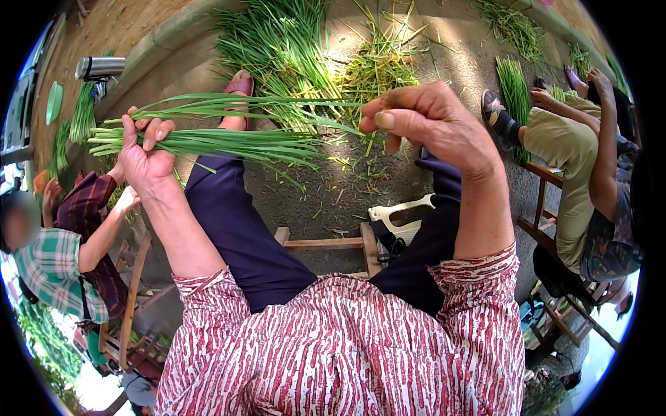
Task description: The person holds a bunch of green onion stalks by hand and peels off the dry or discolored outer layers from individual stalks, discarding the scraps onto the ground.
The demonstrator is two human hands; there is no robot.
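My left hand (147,158) is closed round a bundle of green chives (239,143), gripping it near the pale stem ends. The leaves stretch to the right over my knees. A few strands lie apart above the main bundle and run across to my right hand (437,125). There the thumb and fingers are pinched together at the tips of those chive leaves. Just beyond my hands, a big heap of loose green chives (274,52) covers the ground. Beside it lies a pile of yellowed leaves (378,66).
A wooden stool frame (322,244) shows between my legs, with a cream plastic handled object (402,211) beside it. Seated people are at the left (52,267) and right (576,166). A steel flask (100,67) and more chive bunches (512,87) stand or lie around.
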